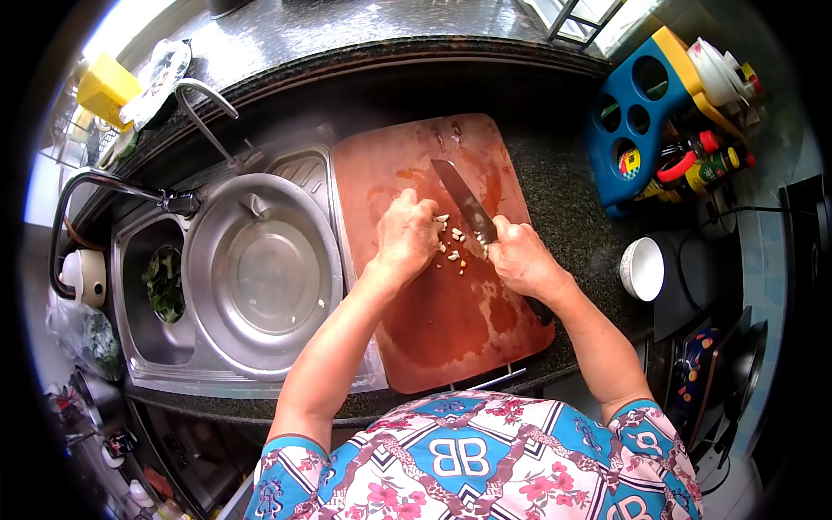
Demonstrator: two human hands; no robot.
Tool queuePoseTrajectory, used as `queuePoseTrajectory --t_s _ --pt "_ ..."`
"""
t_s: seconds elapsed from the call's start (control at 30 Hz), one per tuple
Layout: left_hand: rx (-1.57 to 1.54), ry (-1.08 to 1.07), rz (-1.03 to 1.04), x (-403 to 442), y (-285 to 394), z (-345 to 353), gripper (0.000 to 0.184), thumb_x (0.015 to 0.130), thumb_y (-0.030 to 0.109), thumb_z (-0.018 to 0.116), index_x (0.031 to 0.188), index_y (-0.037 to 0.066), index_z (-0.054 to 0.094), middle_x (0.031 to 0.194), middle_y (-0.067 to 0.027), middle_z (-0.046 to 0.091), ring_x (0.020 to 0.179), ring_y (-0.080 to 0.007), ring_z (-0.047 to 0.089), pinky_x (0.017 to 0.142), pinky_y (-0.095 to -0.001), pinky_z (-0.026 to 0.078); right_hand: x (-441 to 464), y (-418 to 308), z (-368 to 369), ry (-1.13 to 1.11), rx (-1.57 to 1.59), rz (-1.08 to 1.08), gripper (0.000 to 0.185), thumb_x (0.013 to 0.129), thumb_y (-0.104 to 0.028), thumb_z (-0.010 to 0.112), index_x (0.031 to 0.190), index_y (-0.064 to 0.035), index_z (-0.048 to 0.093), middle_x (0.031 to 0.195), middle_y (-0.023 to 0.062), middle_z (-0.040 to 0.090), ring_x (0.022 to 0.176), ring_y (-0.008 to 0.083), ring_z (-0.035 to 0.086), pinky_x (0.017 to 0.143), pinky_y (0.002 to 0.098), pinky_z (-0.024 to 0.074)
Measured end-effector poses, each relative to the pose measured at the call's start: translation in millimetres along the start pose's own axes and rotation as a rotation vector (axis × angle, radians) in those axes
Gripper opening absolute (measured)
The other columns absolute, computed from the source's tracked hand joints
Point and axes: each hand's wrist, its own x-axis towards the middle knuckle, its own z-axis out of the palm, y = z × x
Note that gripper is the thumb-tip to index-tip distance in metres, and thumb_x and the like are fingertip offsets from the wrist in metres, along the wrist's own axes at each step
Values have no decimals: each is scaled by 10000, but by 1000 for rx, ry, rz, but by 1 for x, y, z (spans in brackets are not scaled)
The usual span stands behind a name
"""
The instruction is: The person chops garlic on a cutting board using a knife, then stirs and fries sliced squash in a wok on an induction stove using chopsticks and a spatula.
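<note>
A wet reddish-brown cutting board (451,338) lies beside the sink. My right hand (524,260) is closed around the handle of a kitchen knife (468,202), whose broad blade points away and to the left over the board. My left hand (407,230) rests on the board to the left of the blade, its fingers curled together; what they hold, if anything, is hidden. Small white chopped pieces, which look like garlic (454,256), lie between my two hands. Some of them touch or nearly touch my left fingertips, and others sit against the blade near my right hand.
Left of the board, a large metal basin (277,347) sits in the sink, with leafy greens (163,284) in the smaller bowl. Two faucets (182,202) arch nearby. On the right stand a white bowl (642,269), a blue rack (637,117) and sauce bottles (711,169).
</note>
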Motion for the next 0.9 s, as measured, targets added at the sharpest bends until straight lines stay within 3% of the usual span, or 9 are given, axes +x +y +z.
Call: queuePoseTrajectory --t_s 0.27,0.43,0.47,0.9 --pt "44 -113 56 -5 6 5 87 725 127 627 760 51 650 757 -127 558 764 -306 572 657 -402 465 -2 -6 1 -2 58 21 129 755 -37 460 836 63 444 684 295 564 703 443 574 663 491 468" --pt "-15 -33 43 -15 7 6 77 721 108 615 754 50 654 774 -122 580 769 -306 577 667 -401 465 -4 -18 -3 -41 -25 -22 93 755 -17 454 823 46 448 657 270 570 648 426 583 591 479 482" --pt "-19 -16 35 -15 6 6 76 718 101 612 756 53 657 785 -116 586 771 -305 579 672 -397 467 -4 -14 2 34 -49 -93 72 784 -32 470 796 19 421 553 235 526 570 421 556 537 472 461" --pt "39 -14 -68 -16 11 9 89 720 122 594 742 70 662 825 -66 607 788 -276 592 667 -379 481 4 -15 4 14 -100 -159 54 747 8 460 766 25 413 554 242 518 566 416 550 514 480 453"
